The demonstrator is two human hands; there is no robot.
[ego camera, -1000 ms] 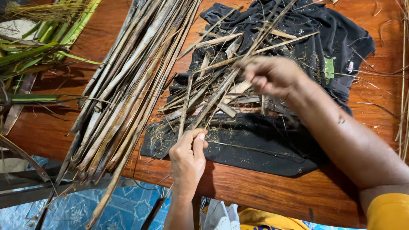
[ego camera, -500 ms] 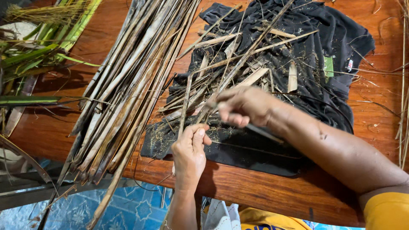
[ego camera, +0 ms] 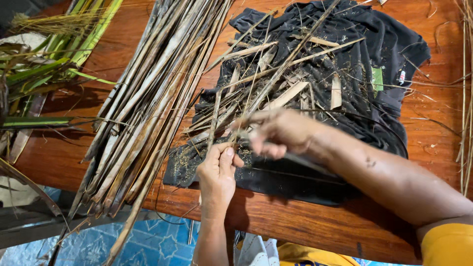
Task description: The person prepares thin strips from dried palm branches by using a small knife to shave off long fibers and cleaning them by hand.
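**A:** Only the head view to go on. The left hand [ego camera: 217,170] sits at the near edge of the black cloth [ego camera: 315,74], fingers pinched shut around the bottom end of a thin dry strip [ego camera: 215,116] that runs up and away from it over the cloth. The right hand [ego camera: 278,133] is just beside it, a bit further up, and it's motion-blurred. Fingers look curled inward near the same strip, but I honestly can't tell whether they're closed on anything.

**B:** What would you worry about here?

**A:** My guess is that the strip looks brittle, so a hard tug against that pinch could snap or split it. And it lies in a tangle of loose dry pieces [ego camera: 295,93] on the cloth, so pulling it could drag neighbours along or scatter bits off the table [ego camera: 315,226] edge, which is right under the left wrist.

**B:** What else is around?

**A:** A big bundle of long dry stalks [ego camera: 148,108] lies diagonally just left of the cloth, with its near ends hanging past the table edge. Further left, well apart, there's a pile of green leaves [ego camera: 54,64]. A few thin dry stems [ego camera: 463,98] run along the far right edge. Below the table you see blue patterned floor [ego camera: 157,241]. The stalk bundle crowds the left hand's side, and the loose pieces crisscross right over where both hands work.
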